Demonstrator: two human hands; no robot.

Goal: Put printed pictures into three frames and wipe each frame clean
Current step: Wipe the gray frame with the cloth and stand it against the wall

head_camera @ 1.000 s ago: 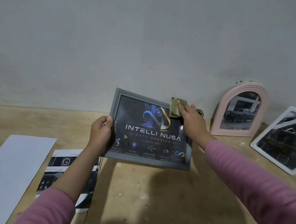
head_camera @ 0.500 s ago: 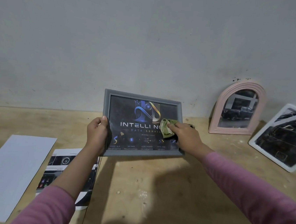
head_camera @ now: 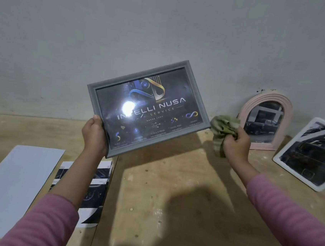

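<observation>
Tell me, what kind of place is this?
Probably a plain home or workshop craft bench, not a shop: a bare plywood tabletop against an unpainted grey wall, with loose printed pictures and filled frames such as the pink arched frame leaning there.

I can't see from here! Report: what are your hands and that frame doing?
Left hand grips grey frame, tilted, off table. Right hand grips green cloth, clear of glass. Nothing in the way.

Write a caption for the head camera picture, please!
Left hand lifts the grey frame; right hand grips a green cloth beside it.
</observation>
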